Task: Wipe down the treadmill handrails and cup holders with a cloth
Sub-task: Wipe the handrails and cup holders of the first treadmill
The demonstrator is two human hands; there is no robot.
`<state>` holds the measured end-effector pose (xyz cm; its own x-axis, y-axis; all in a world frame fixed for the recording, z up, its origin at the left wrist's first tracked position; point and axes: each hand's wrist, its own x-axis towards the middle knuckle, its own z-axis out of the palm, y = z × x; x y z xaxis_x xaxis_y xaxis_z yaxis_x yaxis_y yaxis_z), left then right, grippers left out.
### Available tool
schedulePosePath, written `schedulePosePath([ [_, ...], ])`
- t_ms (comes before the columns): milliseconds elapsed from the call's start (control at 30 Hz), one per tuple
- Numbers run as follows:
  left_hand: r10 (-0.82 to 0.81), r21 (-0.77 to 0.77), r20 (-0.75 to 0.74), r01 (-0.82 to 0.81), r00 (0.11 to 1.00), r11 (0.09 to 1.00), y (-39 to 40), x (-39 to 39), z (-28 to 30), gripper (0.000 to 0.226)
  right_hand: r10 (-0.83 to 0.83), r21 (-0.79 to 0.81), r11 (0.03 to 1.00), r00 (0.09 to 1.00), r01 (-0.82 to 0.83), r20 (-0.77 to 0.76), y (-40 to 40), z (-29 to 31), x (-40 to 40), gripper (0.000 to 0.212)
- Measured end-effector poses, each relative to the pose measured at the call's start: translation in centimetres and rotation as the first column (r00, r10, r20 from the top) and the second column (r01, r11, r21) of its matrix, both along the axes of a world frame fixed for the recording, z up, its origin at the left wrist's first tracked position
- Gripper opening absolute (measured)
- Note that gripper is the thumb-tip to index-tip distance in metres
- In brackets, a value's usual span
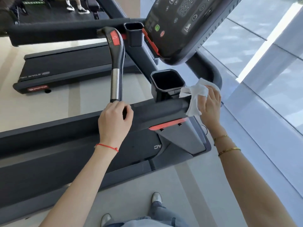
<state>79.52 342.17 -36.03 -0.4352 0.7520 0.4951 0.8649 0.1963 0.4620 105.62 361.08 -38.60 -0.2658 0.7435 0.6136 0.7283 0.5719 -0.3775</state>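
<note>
Two hands on the treadmill handrail (164, 108). Right hand (211, 104) presses white cloth (196, 94) flat beside cup holder (167, 82). Left hand (114, 118) grips the rail.

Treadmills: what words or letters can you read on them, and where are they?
"AC", seen upside down: on the near treadmill's dark motor cover.
Grey lettering along the far treadmill's side rail: too blurred to read.
Red brand badge at that treadmill's end: too blurred to read.
Console panel: only round button symbols, a green button and a red ring; no readable words.
Red patch on the upright handle: symbols only, unreadable.
</note>
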Motion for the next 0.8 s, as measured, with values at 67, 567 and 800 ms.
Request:
schedulePosePath([
  [67, 0.012, 0.028, -0.031, -0.011, 0.999, 1.000, 0.0, 0.1, -0.3, 0.021, 0.013, -0.021, 1.000, 1.000, -0.013, -0.024, 0.8, 0.4, 0.5, 0.037],
  [567, 0.107, 0.089, -0.150, -0.094, 0.983, 0.992, 0.3, 0.3, -0.9, 0.030, 0.229, -0.014, 0.973, 0.973, -0.229, -0.044, -0.1, -0.1, 0.2, 0.037],
  [800, -0.007, 0.034, -0.100, 0.010, 0.995, 0.999, -0.4, 0.1, -0.2, 0.021, 0.338, -0.011, 0.940, 0.932, -0.342, -0.133, -6.4, -0.9, -5.0, 0.043],
])
